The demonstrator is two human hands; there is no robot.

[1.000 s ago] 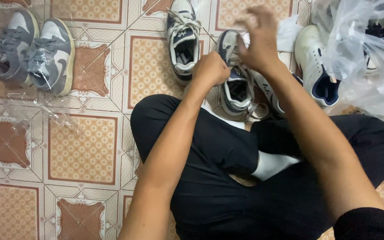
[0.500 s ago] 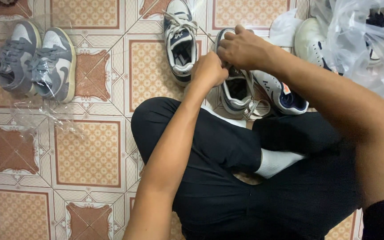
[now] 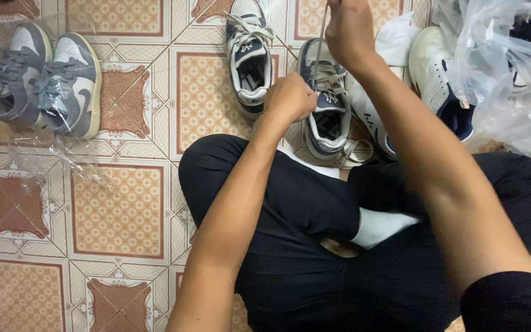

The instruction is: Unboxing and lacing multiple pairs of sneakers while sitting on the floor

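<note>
Tiled floor [image 3: 118, 209], hands [image 3: 290, 98] on sneaker [image 3: 327, 117]

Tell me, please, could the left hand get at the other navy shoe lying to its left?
Probably yes: the left hand rests right beside that navy shoe, with only bare tiled floor between them.

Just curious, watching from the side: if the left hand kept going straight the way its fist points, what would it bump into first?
Probably the navy-and-white sneaker right in front of the left hand, on its laces; they already look touching, though depth is unclear.
</note>
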